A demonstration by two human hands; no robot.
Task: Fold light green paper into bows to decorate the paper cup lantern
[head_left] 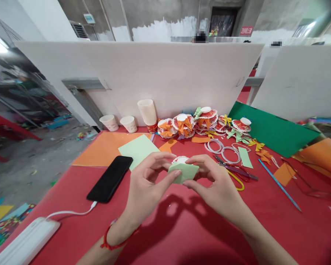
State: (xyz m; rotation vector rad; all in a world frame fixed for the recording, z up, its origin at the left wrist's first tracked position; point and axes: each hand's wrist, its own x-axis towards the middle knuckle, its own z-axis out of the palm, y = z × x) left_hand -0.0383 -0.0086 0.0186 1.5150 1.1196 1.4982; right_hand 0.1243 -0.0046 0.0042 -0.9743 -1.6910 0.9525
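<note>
One white board (154,70), flat and smooth, walls off the far side, and below it spreads one red bench (79,228). Onto the sheets: one stiff dark-green panel (273,129) leaning at the right, one big flat orange sheet (92,149) on the left, one pale-green sheet (139,149) overlapping it. Two bare hands in the middle! The left hand (150,175) has its thumb and fingers pinching the folded green paper (183,173); the right hand (213,176) pinches its other end, so both grips are closed on it. That paper is held above the bench, angular and creased, a white scalloped edge peeping out behind. Nearest the camera, one smooth white block (27,239), its single cable (71,212) running to one glossy black phone (110,179). At the back, two single paper cups (128,124) and one tall white stack (147,110) beside them. Next to that, a cluster of frilly red-and-white paper pieces (183,125), overlapping too much for a sure count. Then one slim blue stick (280,186), two pale round rings (231,155), and smallest, one braided-looking red bracelet (107,239) on the left wrist.
</note>
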